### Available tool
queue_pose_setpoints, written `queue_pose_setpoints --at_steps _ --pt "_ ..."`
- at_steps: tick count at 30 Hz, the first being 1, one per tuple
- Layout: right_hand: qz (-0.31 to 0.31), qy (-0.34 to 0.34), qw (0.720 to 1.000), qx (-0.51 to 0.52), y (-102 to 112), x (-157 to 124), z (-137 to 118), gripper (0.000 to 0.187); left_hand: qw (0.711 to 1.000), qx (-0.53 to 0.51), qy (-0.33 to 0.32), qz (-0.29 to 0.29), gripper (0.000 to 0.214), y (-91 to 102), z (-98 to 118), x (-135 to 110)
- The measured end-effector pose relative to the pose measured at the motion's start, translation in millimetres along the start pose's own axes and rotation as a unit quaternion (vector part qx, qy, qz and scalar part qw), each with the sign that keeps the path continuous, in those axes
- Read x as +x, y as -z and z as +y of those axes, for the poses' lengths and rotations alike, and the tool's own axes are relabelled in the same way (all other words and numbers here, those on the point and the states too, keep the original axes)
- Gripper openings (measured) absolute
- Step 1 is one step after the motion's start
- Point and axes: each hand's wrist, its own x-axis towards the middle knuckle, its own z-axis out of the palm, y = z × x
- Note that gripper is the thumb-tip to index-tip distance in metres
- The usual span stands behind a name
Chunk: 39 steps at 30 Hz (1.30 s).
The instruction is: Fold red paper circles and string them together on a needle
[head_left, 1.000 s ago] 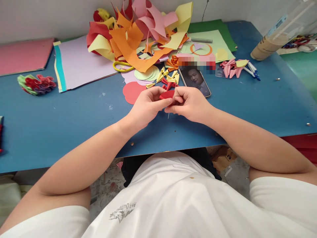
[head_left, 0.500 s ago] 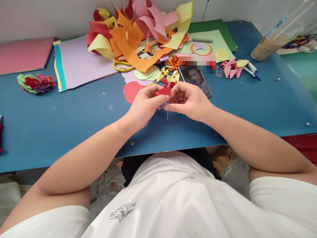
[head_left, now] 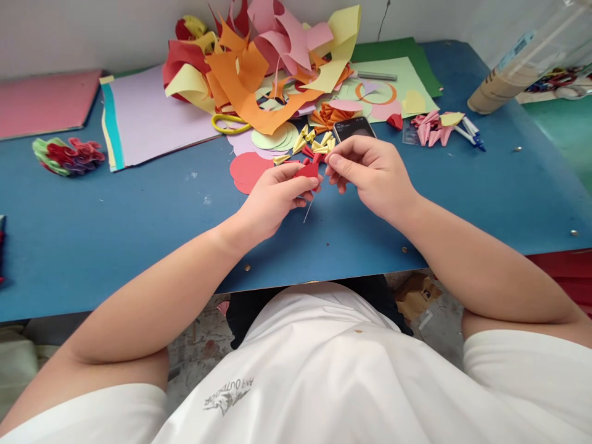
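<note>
My left hand (head_left: 272,200) pinches a small folded red paper piece (head_left: 309,171) between thumb and fingers above the blue table (head_left: 139,209). A thin needle or wire (head_left: 309,209) sticks down out of the piece. My right hand (head_left: 370,172) is closed in a pinch right beside the red piece, its fingertips at the upper end of the needle. Behind the hands lie several small yellow and red paper cones (head_left: 314,140) and a red paper circle (head_left: 247,171).
A phone (head_left: 354,127) lies just behind my right hand. A heap of cut paper scraps (head_left: 268,55) with yellow scissors (head_left: 229,125) fills the back. Paper sheets (head_left: 152,117) and a paper flower (head_left: 67,155) lie left; pink cones and pens (head_left: 444,126) right.
My right hand has risen and shifted back and right, now covering most of the phone, and the needle has tilted. My left hand still holds the red piece.
</note>
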Motion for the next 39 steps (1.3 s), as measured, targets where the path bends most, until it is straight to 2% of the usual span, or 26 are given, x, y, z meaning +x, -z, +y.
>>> queue_pose_setpoints --at_steps 3,10,19,29,39 --pt "-0.018 -0.013 1.0 0.011 -1.2 -2.2 -3.7 0.03 1.0 -0.013 0.015 0.004 0.02 0.3 0.7 -0.2" --pt "-0.018 0.003 1.0 -0.001 -4.0 -3.0 -0.5 0.025 0.998 0.02 -0.01 -0.051 0.018 2.6 -1.6 -1.0" --pt "-0.026 -0.017 0.999 -0.029 -2.9 -2.9 -1.4 0.034 0.999 0.023 -0.032 -0.029 0.017 0.2 -0.2 -2.1" --pt "-0.048 -0.018 0.998 -0.022 -4.6 -4.7 -3.8 0.033 0.999 0.018 -0.03 -0.032 0.019 -0.7 0.4 -3.6" --pt "-0.029 -0.012 0.999 -0.029 -2.7 -2.4 -1.1 0.052 0.999 0.021 -0.028 -0.007 0.024 -1.7 -1.2 -3.4"
